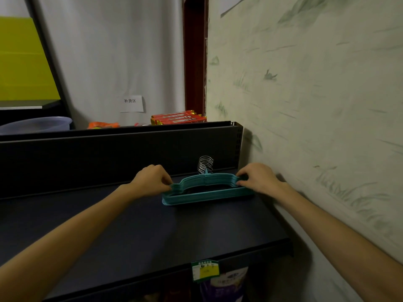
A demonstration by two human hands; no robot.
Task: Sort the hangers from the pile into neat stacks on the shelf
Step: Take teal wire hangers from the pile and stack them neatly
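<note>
Left hand [150,178] pinching one end of the teal hanger stack [206,189], right hand [258,176] pinching the other, stack lying on the dark shelf [130,225] near the back corner. Uneven squeeze here and those nested hangers could fan apart!

Both bare forearms reached fwd from the near corners, converging toward the far right. Left hand [150,179] was knuckles-up, fingers curled & pinched at the tips. Right hand [259,177] mirrored it, fingers bent down, wrist angled slightly inward.
</note>
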